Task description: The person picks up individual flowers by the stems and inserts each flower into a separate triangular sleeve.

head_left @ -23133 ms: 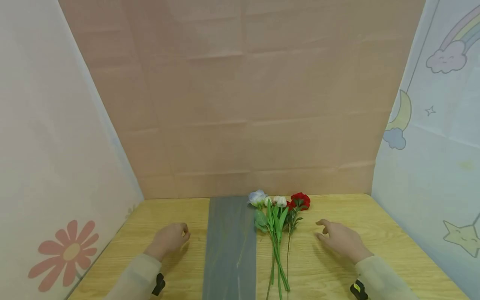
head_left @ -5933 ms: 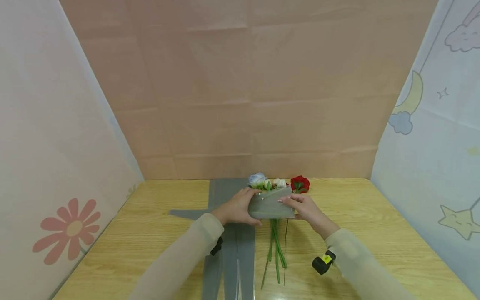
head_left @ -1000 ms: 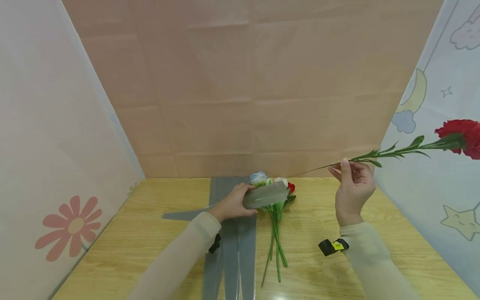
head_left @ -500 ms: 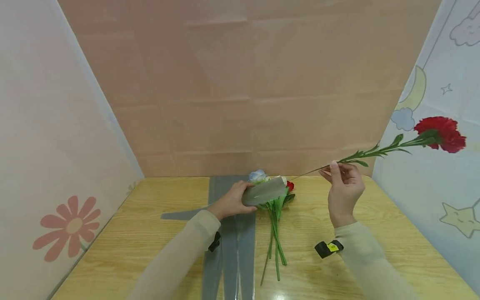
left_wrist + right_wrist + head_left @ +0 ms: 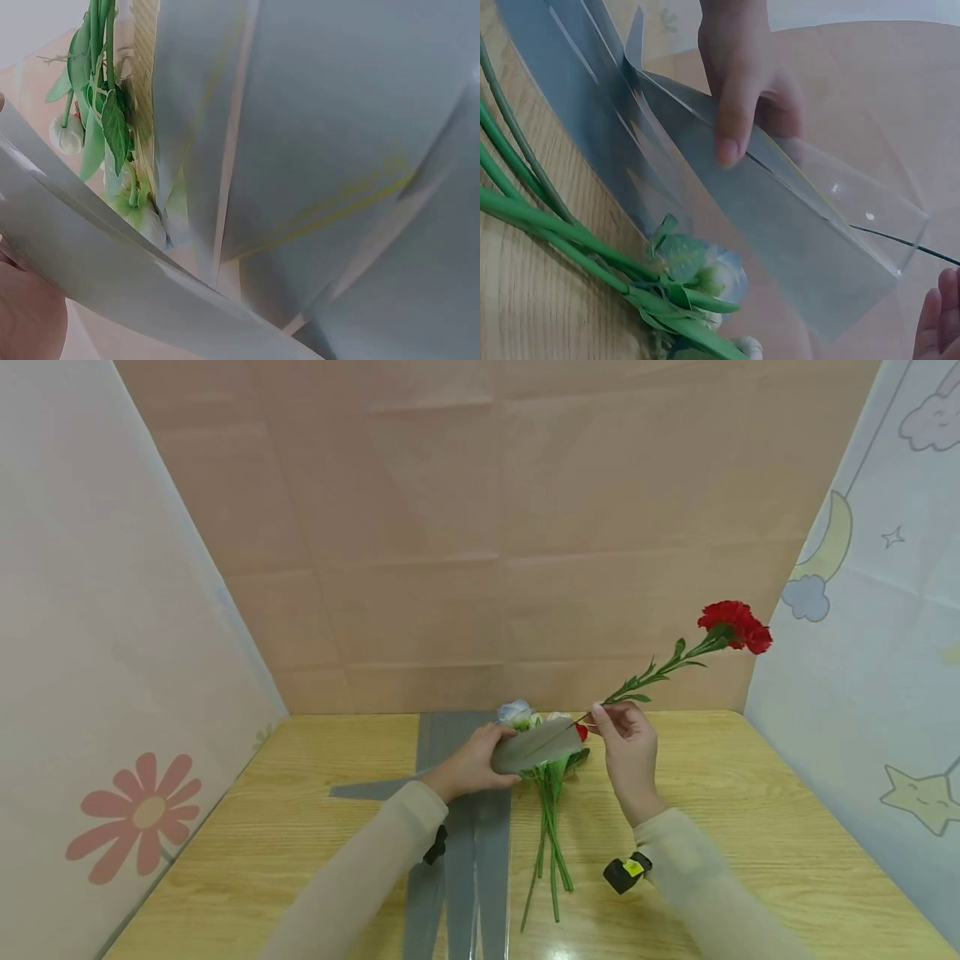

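My left hand (image 5: 474, 766) grips a translucent grey plastic flower sleeve (image 5: 540, 745), thumb on one side and fingers on the other, above the table. In the right wrist view the sleeve's wide mouth (image 5: 907, 225) stands open towards the right. My right hand (image 5: 628, 752) pinches the stem of a red carnation (image 5: 735, 625) between thumb and fingers. Its bloom points up to the right. The thin lower stem (image 5: 885, 235) runs in at the sleeve's mouth. In the left wrist view the sleeve (image 5: 112, 270) crosses the lower left, with part of my left hand (image 5: 30, 315) beside it.
A stack of flat grey sleeves (image 5: 491, 877) lies on the wooden table (image 5: 675, 893), one tip poking out left. Right of it lie flowers with green stems (image 5: 555, 843), a pale blue bloom (image 5: 514, 712) and another red bloom (image 5: 582, 732). Printed cloths stand around the table.
Over the last second my right hand has brought the carnation left and slightly down, and its stem has entered the sleeve. Much earlier the carnation lay on the table and both hands held nothing.
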`<act>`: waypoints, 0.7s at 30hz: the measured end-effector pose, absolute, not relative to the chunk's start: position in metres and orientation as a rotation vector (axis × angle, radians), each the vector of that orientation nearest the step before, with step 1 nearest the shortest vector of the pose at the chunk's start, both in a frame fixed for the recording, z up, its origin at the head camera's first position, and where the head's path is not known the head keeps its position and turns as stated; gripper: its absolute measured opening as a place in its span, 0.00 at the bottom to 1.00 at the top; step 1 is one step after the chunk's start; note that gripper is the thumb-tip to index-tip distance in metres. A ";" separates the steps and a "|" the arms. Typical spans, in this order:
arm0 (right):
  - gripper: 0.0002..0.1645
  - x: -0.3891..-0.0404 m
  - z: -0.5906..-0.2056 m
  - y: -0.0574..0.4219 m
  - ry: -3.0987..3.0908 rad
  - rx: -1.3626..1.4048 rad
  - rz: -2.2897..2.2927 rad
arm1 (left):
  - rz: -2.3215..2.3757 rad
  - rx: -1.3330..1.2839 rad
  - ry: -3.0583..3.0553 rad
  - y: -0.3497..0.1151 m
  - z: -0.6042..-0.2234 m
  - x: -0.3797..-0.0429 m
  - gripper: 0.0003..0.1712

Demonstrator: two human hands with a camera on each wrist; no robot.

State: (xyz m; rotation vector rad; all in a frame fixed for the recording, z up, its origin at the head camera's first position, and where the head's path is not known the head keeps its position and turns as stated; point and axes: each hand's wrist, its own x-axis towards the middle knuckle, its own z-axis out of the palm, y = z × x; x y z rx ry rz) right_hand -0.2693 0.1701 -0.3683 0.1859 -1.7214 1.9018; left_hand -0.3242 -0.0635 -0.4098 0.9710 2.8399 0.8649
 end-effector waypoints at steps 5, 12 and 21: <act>0.18 -0.270 -0.372 0.166 -1.867 0.138 1.878 | 0.860 0.973 2.839 -0.060 -0.411 -0.324 0.41; 0.22 -0.269 -0.375 0.165 -2.134 0.009 1.799 | 0.872 0.986 2.847 -0.058 -0.412 -0.325 0.40; 0.22 -0.272 -0.376 0.163 -2.249 -0.049 1.852 | 0.908 1.017 2.846 -0.056 -0.414 -0.327 0.38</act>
